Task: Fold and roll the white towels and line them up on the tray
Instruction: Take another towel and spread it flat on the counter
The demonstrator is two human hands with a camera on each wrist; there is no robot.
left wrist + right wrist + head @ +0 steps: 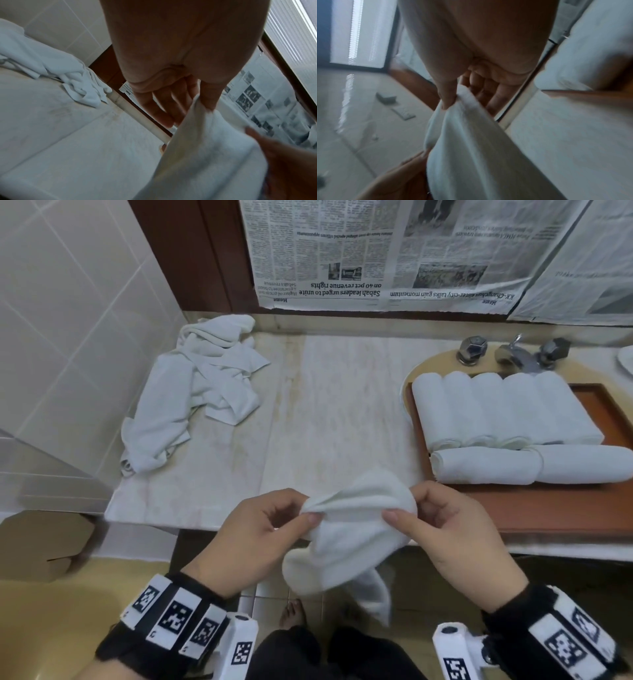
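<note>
A white towel (356, 529) hangs in the air in front of the counter's near edge, bunched along its top. My left hand (263, 529) pinches its top left edge between thumb and fingers, and my right hand (435, 525) pinches the top right. The wrist views show each thumb pressing the cloth (202, 142) (467, 135) against the fingers. On the right a brown wooden tray (561, 501) carries several rolled white towels (503, 409) side by side, with two more rolls (534, 465) laid across in front of them. A heap of loose white towels (195, 392) lies at the counter's back left.
The pale marble counter (329, 412) runs between the heap and the tray. Chrome taps (513, 354) stand behind the tray. Newspaper (394, 251) covers the wall behind. A tiled wall stands on the left, and a brown box (44, 546) sits low on the left.
</note>
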